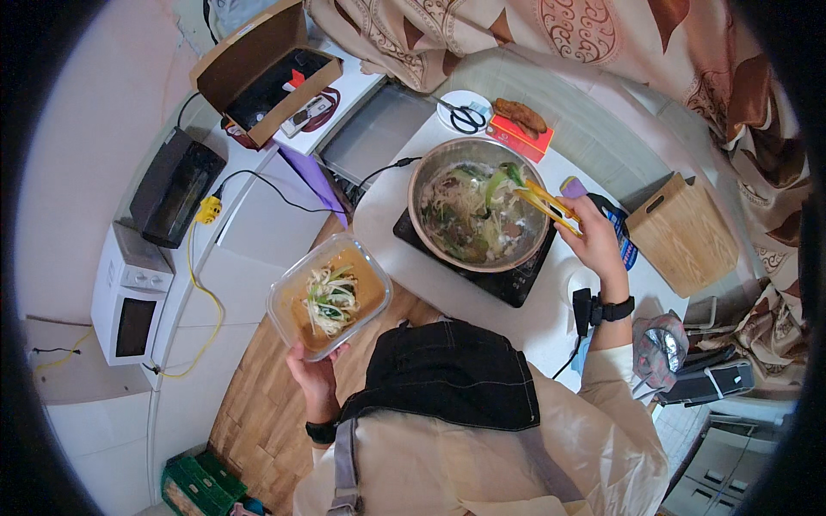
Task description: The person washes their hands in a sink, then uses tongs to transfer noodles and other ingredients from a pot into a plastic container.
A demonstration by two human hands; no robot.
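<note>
With yellow tongs [547, 205] in its grip, my right hand [590, 235] is at the right rim of a metal pot [416, 222]. The tongs' tips are over the pot, at some green leafy vegetable [495, 187]. Noodles, greens and broth fill the pot, which sits on a black portable cooktop [516, 293]. My left hand [315, 371] holds a clear rectangular container [381, 309] by its near edge, left of the table. Orange-brown sauce [368, 290] lies in it, with pale noodles and greens [332, 300] on top.
Black-handled scissors [466, 119] rest on a white plate [445, 106], beside a red box [516, 138]. A wooden cutting board [687, 238] leans at the right. The cooktop's cord [397, 163] runs left. A microwave [132, 297] and an open cardboard box [258, 48] stand on the left counter.
</note>
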